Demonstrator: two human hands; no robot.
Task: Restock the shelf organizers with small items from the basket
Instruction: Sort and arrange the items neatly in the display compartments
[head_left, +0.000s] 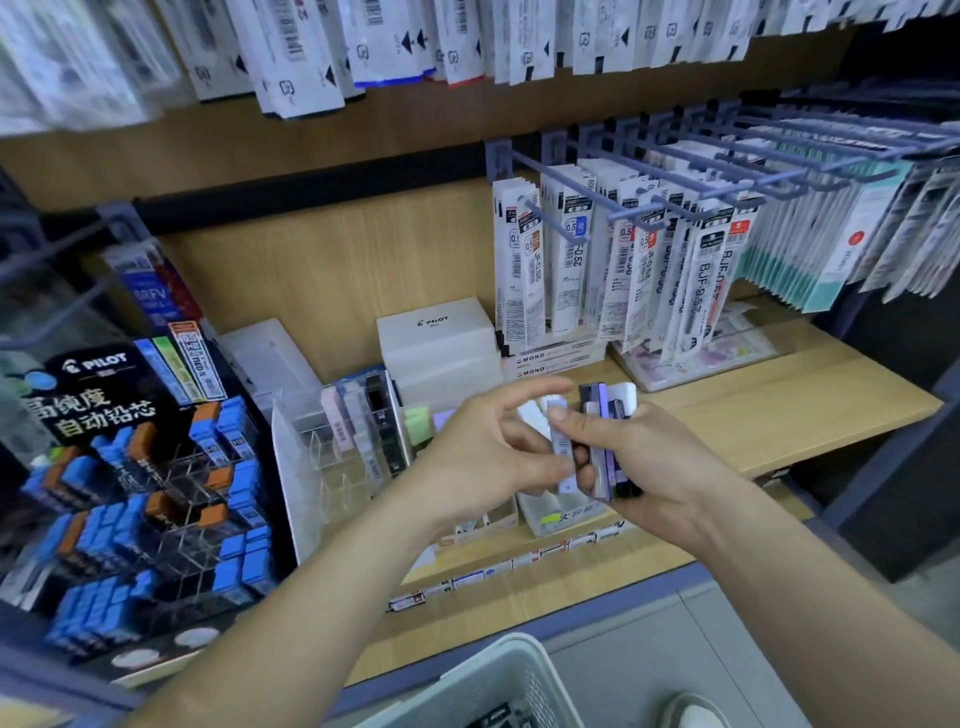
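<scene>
Over wooden shelving (779, 410), slim purple-and-black plastic cases (603, 413) clamped in the right hand (660, 467) could be spilled while one is pinched by the left hand (483, 457).

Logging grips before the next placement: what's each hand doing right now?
Left hand: pinches one pale case at the stack's edge.
Right hand: grips the stack of small cases.

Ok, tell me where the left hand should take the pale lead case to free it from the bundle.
Pinch its lower half, coming from the left. The pale lead case sits outermost on the left of the bundle in the right hand, roughly upright, with its upper end partly covered. Its left side is the exposed one, and the left hand is right beside it.
</scene>
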